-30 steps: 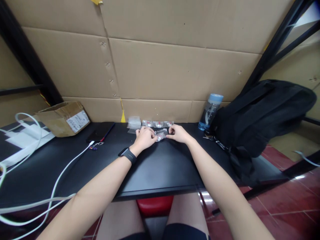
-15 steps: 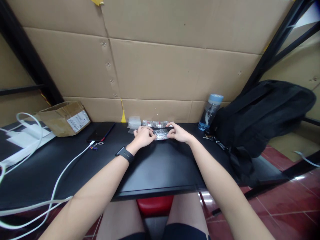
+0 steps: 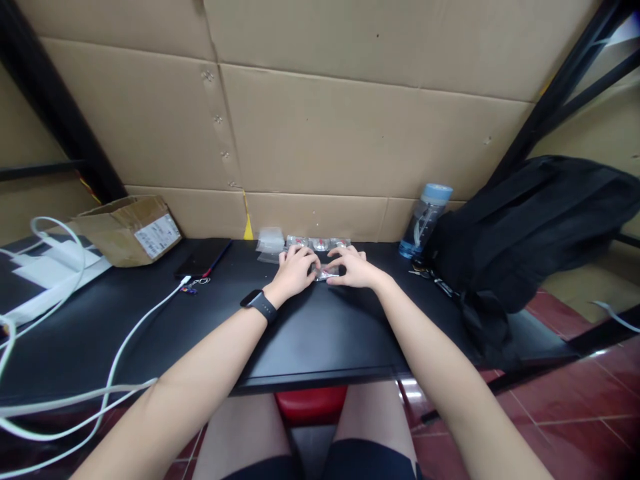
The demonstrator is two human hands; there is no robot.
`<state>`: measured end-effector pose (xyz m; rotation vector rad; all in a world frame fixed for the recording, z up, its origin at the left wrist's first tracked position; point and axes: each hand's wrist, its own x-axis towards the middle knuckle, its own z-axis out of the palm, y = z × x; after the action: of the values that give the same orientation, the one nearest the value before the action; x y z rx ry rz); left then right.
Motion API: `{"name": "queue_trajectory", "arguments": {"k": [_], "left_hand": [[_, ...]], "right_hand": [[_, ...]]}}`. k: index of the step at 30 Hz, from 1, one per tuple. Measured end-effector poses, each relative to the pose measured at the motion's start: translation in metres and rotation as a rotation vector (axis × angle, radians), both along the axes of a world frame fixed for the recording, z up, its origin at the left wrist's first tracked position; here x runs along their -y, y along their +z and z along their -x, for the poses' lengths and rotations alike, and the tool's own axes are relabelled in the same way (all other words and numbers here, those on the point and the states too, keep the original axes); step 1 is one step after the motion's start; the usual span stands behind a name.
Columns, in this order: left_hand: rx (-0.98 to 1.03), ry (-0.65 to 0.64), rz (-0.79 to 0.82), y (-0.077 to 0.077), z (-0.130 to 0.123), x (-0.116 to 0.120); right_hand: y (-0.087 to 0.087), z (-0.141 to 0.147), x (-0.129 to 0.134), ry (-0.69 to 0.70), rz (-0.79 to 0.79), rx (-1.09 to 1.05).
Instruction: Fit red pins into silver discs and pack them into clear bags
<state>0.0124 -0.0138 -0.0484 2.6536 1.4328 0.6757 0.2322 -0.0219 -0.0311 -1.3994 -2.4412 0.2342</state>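
Note:
A small clear plastic packet (image 3: 326, 273) with a reddish mark lies on the black table between my hands. My left hand (image 3: 299, 269), with a black watch on its wrist, curls its fingers at the packet's left end. At the right end, my right hand (image 3: 354, 268) has thumb and index finger apart, the thumb touching the packet's near edge. Behind my fingers, similar clear packets (image 3: 320, 245) with red marks stand in a row. Some flat clear plastic bags (image 3: 271, 241) lie to the left of that row.
A cardboard box (image 3: 127, 233), a phone (image 3: 203, 259) and white cables (image 3: 135, 327) are on the left. To the right stand a blue-capped water bottle (image 3: 423, 223) and a black backpack (image 3: 537, 227), with keys (image 3: 423, 271) nearby. A cardboard panel (image 3: 320, 133) rises behind the table.
The packet's face looked silvery and crinkled before; now a reddish mark shows. My right thumb and index finger have spread wider. The view has shifted slightly.

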Motion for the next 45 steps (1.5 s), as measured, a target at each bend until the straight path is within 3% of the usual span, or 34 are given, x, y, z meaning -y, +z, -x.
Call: {"name": "queue_trajectory", "arguments": {"k": [6,16,23,27,31,35,41,45], "left_hand": [[0.004,-0.129,0.104,0.001,0.004,-0.003],[0.208,-0.016,0.107,0.009,0.006,-0.003],[0.294,0.047,0.172,0.004,0.006,-0.008],[0.287,0.034,0.16,-0.002,0.005,-0.01],[0.211,0.052,0.147,-0.002,0.003,-0.008],[0.149,0.066,0.196,0.0,0.001,-0.005],[0.153,0.035,0.216,-0.001,0.002,-0.004],[0.179,0.033,0.225,-0.001,0.003,-0.005]], "right_hand": [[-0.004,0.005,-0.001,-0.097,0.058,-0.001],[-0.001,-0.01,-0.01,-0.064,0.078,-0.162],[-0.009,-0.009,-0.012,-0.163,0.083,-0.137],[-0.007,-0.005,-0.011,-0.184,0.126,-0.16],[-0.004,-0.002,-0.01,-0.291,0.155,-0.187],[-0.003,0.0,-0.009,-0.359,0.154,-0.085],[-0.001,0.004,-0.006,-0.306,0.207,-0.121],[0.002,0.0,-0.005,-0.405,0.228,-0.056]]}}
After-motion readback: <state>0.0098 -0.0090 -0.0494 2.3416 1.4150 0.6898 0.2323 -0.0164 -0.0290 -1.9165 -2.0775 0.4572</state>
